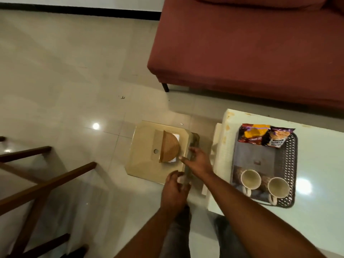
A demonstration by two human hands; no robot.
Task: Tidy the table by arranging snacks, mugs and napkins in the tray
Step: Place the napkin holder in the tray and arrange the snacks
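A dark mesh tray [292,164] sits on the white table [320,183]. Two snack packets [264,135] lie at its far end and two cream mugs [250,179] [278,187] stand at its near end. A half-round wooden napkin holder [170,148] with white napkins [176,136] stands on a small beige side table [143,157] to the left. My right hand [197,161] rests over that side table's right edge, fingers apart, fingertips just short of the holder. My left hand [175,190] curls its fingers on the same edge, nearer to me.
A red sofa [251,49] stands beyond the white table. Dark wooden chair rails [46,185] cross the left side over the glossy tiled floor [74,81]. My legs show at the bottom between the two tables.
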